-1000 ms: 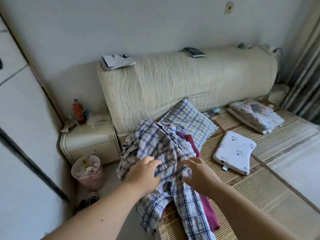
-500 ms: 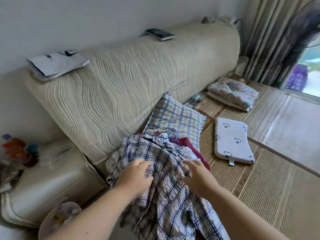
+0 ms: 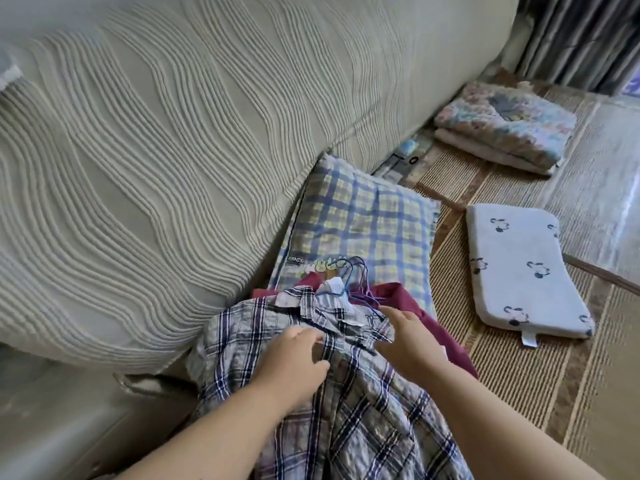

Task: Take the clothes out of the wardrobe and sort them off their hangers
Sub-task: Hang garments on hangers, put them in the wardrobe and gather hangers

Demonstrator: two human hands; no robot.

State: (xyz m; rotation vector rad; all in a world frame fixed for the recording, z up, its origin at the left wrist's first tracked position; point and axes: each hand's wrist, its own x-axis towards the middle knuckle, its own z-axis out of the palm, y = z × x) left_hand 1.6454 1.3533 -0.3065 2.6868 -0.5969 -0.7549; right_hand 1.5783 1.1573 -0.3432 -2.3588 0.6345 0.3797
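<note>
Fingers (image 3: 306, 336) of left hand (image 3: 294, 365): bent, thumb opposite them, pinching a fold at the front of the plaid shirt (image 3: 346, 431) just below the collar. Right hand (image 3: 407, 341): fingers fairly straight and together, laid palm-down on the shirt's shoulder edge, tips near the collar. Can't tell if anything is caught under that palm.

Shirt location: crumpled on the near left part of the woven mat (image 3: 519, 403), lower part running out of view at the bottom. It lies on top of a maroon garment (image 3: 419, 306) that sticks out to the right, under the right hand. Blue wire hangers (image 3: 360, 271): hooks poke out above the collar and lie over the lower edge of the checked pillow (image 3: 363, 209). Shirt looks to be on one of them; exact hanger count unclear.

Surface: mat is tan with darker brown bands, flat. Checked pillow leans against the headboard (image 3: 173, 150), which wears a cream cover with wavy ribs and fills the upper left. Small white cushion (image 3: 519, 271) with dark printed figures lies flat right of the pillow, apart from it. Folded floral blanket (image 3: 502, 129) sits further back by the headboard's right end. Grey striped curtain (image 3: 581, 36) in the top right corner. Lower left is blurred, pale furniture edge only.
</note>
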